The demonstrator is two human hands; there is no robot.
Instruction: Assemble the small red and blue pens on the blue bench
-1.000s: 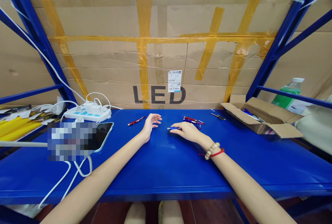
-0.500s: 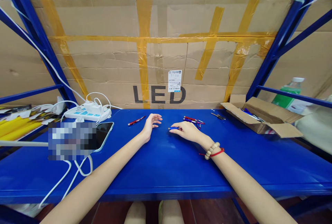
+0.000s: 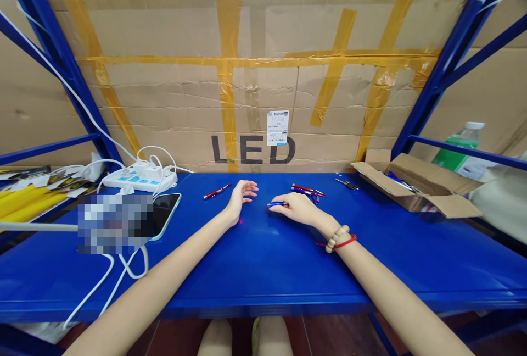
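My right hand (image 3: pixel 295 207) is closed around a slim blue laser pointer (image 3: pixel 276 204) whose silver-tipped end sticks out to the left. A small pink light spot (image 3: pixel 241 222) shows on the blue table beside my left wrist. My left hand (image 3: pixel 242 200) rests on its edge, fingers apart and loosely curved, with nothing in it. Left of it lies a red pen-shaped pointer (image 3: pixel 217 191). Just behind my right hand are another red pen-shaped piece (image 3: pixel 308 189) and a dark blue or purple one, partly hidden by the hand.
At the right, an open cardboard box (image 3: pixel 411 188) holds several pens or similar pieces; keys (image 3: pixel 346 184) lie near it. A white power strip (image 3: pixel 140 177), cables and a phone (image 3: pixel 165 216) sit at the left. A cardboard sheet (image 3: pixel 185 92) stands along the back.
A pink light spot has appeared on the table near my left wrist. Both hands stay almost where they were.
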